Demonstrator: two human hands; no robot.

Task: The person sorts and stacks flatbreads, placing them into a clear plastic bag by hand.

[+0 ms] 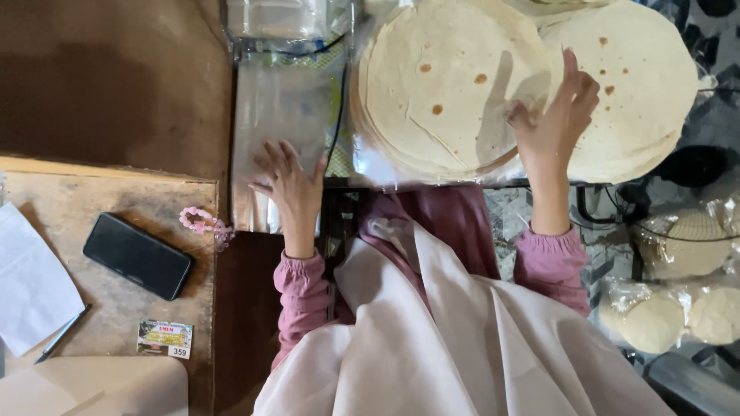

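While resting flat and open on a clear bag [281,115], left hand [293,185]; right hand [556,123], fingers spread, gripping nothing, touching the flatbread stack [439,85]; no flatbread bagged yet.

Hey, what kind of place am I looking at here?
Probably a small flatbread bakery or packing stall. Two stacks of round flatbreads lie under the right hand, the left hand rests on clear plastic bags, and bagged flatbreads sit at the right.
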